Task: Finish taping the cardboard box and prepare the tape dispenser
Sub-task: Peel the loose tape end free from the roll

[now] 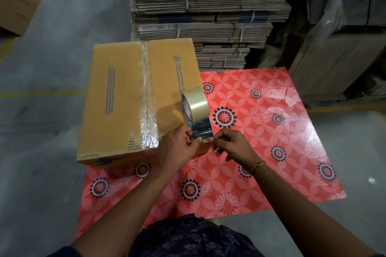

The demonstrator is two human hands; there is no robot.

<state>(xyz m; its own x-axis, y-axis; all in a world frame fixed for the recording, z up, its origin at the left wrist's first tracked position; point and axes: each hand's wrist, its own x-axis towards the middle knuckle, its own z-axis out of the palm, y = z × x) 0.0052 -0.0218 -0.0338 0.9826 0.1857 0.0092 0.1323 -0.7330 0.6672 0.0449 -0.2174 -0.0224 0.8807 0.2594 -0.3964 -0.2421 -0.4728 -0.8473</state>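
Head view: we hold the tape dispenser (pixel 196 117) over the mat's (pixel 271 152) middle, beside the box (pixel 125 98) on its left edge.
Left hand (pixel 177 148): grips the dispenser to steady it.
Right hand (pixel 229 144): pinches the tape end, likely resetting it.

Both hands on the tape dispenser (pixel 197 115) rn, left hand (pixel 177 145) gripping its metal body w/ right hand (pixel 231 144) pinching the tape end, right beside the taped cardboard box (pixel 135 98) sitting on a red floral mat (pixel 271 131), flat cartons (pixel 208 6) stacked behind.
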